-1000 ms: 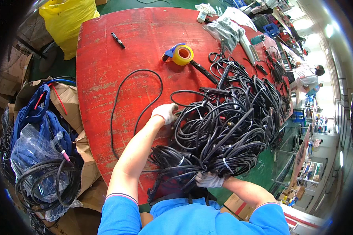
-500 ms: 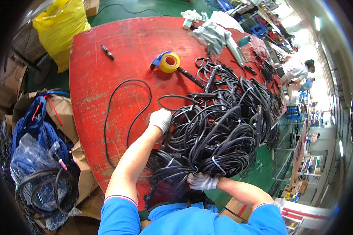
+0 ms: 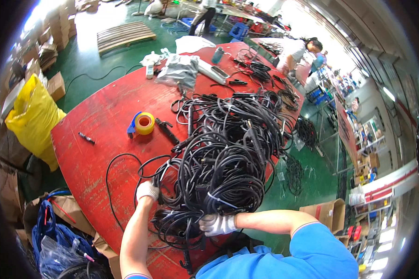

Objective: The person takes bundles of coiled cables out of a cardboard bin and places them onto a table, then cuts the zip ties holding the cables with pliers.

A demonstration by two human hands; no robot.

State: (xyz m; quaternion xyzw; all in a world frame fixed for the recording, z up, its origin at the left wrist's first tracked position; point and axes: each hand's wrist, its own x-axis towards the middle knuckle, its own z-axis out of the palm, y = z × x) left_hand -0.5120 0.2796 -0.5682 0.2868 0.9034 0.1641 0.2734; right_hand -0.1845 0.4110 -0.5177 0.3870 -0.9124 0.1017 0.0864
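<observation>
A large heap of coiled black cables (image 3: 223, 158) lies on the red tabletop (image 3: 91, 174), its coils bound with white ties. My left hand (image 3: 147, 191), in a white knit glove, is closed on a black cable at the heap's left edge. At the near edge my right hand (image 3: 217, 225), gloved the same way, grips the bound coils; its fingertips are partly hidden among them. One loose cable loop (image 3: 108, 179) curves out over the table left of my left hand. Black clamp-like handles (image 3: 166, 131) stick out of the heap.
Beyond the heap lie a yellow tape roll (image 3: 145, 123) on a blue dispenser, a black marker (image 3: 86, 138) and grey plastic bags (image 3: 179, 69). A yellow sack (image 3: 35, 118) stands at left. Another person (image 3: 297, 55) leans over the table's far end; cables (image 3: 293, 174) lie on the green floor.
My view has swung, bringing more of the far room and a wooden pallet into sight. Both hands stay at the heap, the left at its left edge and the right at its near edge.
</observation>
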